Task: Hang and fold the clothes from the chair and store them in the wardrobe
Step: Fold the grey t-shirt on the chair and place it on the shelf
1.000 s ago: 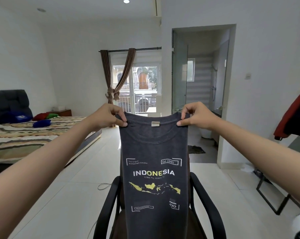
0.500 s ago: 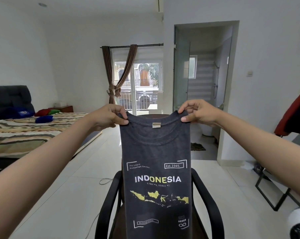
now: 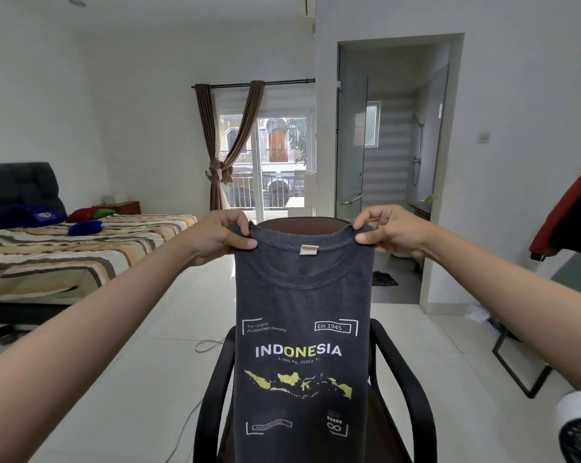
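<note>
Two hands hold one shirt (image 3: 302, 329) in the head view, the only view supplied. The left hand (image 3: 215, 237) pinches the top edge at the left end of the collar, thumb in front of the cloth and fingers curled behind it. The right hand (image 3: 387, 230) pinches the matching point at the right end in the same way. Both arms are stretched forward, so the shirt hangs free in the air, print side toward the camera, with the neck label (image 3: 309, 249) centred between the two grips.

The shirt appears narrowed into a long panel; no sleeves show at either edge, so they are probably tucked behind. Judgement: holding it by the two upper corners lets its weight pull the panel straight and shows whether the edges line up before the next fold.

The shirt hangs directly above the chair (image 3: 406, 389), whose armrests show either side of the cloth and whose backrest top shows just behind the collar. The lower hem runs out of frame, so contact with the seat cannot be determined.

A bed (image 3: 82, 248) stands well apart on the left. A red and dark garment (image 3: 573, 212) hangs at the right edge. No wardrobe is visible; storage is not yet done.
</note>
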The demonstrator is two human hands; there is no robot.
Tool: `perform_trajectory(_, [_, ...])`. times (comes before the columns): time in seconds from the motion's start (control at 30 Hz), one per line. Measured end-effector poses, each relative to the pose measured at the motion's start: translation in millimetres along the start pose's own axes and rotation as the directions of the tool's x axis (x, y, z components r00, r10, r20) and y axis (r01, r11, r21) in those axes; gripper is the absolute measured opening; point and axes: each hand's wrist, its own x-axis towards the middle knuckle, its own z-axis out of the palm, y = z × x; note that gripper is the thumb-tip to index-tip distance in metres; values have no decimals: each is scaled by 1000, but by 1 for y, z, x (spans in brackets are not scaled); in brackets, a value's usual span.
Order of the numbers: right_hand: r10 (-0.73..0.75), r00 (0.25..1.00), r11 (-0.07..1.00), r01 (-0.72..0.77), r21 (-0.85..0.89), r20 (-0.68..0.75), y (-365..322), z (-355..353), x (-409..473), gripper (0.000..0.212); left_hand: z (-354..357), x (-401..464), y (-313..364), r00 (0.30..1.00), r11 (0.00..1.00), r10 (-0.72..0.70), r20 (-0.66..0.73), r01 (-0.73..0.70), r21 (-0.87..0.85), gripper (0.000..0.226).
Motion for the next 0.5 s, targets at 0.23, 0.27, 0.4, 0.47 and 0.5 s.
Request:
perform_trajectory(0.23, [9, 1000, 997, -9, 79, -5, -9, 11, 1, 26, -5, 1, 3, 999, 1000, -14, -51, 13, -19, 32])
perform_trajectory(0.27, [-1, 1000, 996, 2, 84, -18, -9, 12, 2, 27, -6, 2, 5, 998, 1000, -24, -52, 24, -4, 32])
perform_trajectory(0.4, [-12, 1000, 990, 15, 139, -18, -3, 8, 13, 28, -10, 12, 4, 996, 998, -57, -68, 55, -29, 32])
perform_trajectory(0.47, [-11, 1000, 988, 15, 151, -29, 2, 4, 21, 27, -12, 21, 1, 995, 997, -75, -67, 72, -41, 36])
perform_trajectory(0.5, [-11, 999, 988, 16, 153, -34, 4, 2, 25, 27, -12, 25, -1, 995, 996, -83, -64, 80, -47, 37])
